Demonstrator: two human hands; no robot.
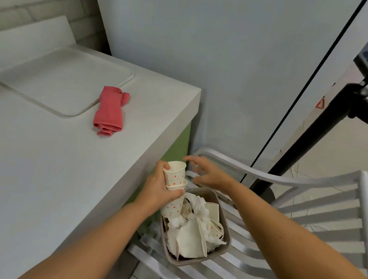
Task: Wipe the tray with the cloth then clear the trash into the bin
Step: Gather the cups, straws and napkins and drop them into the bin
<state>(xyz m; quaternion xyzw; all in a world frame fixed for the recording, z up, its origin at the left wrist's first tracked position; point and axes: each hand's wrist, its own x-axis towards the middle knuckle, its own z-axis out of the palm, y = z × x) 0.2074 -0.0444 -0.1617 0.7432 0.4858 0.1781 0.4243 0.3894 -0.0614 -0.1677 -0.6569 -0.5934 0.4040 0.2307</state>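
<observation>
My left hand (158,187) grips a stack of white paper cups with orange dots (175,179), held just above the near-left corner of the grey bin (223,250). The bin sits on a white slatted chair and is full of crumpled tissue and paper trash (194,229). My right hand (208,172) hovers just right of the cups with fingers spread, holding nothing. On the white table, the pale tray (55,82) lies bare at the back left. The red cloth (110,111) lies crumpled against the tray's near-right edge.
The white table (39,169) ends in a corner close to the bin. The white slatted chair (306,216) fills the lower right. A black tripod (314,139) with a screen stands at the right, in front of a pale wall.
</observation>
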